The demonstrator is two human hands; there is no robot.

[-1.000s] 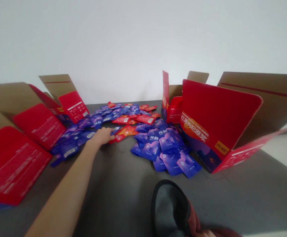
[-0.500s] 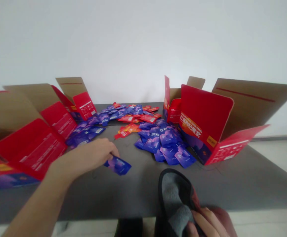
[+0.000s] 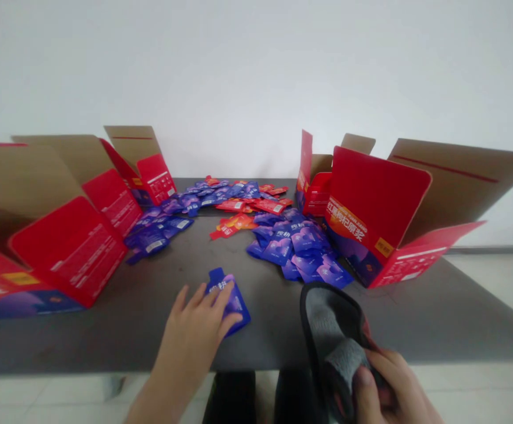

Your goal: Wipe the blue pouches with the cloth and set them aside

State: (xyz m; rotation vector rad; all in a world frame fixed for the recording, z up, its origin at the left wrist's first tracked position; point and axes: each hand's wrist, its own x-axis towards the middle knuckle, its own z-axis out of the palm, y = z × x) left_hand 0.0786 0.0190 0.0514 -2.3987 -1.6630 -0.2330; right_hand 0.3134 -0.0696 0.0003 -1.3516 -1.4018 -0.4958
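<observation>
And there it is: the purple pouch (image 3: 237,302), pinched in the left hand (image 3: 199,323) half a second ago, is down on the counter (image 3: 278,338), near the front edge and about midway along it. It lies face up, neck toward the back edge, clear of the other pouches. The left grip has let go: fingers spread over the pouch, seemingly just touching it, nothing pinched.

Over to the right hand (image 3: 393,386), at the front edge. Its grip is clenched around what looks like a slipper (image 3: 327,318), grey inside, toe end angled over the counter; whether it touches down, I can't tell.

So one pouch now sits apart from the right pile (image 3: 300,247) and the left pile (image 3: 154,232), which I'd judge makes it the piece being worked on, within easy reach of both hands. Toward the back edge, the orange-red pouches (image 3: 234,224) lie where they were, and the red boxes (image 3: 73,247) flank both ends of the spread.
</observation>
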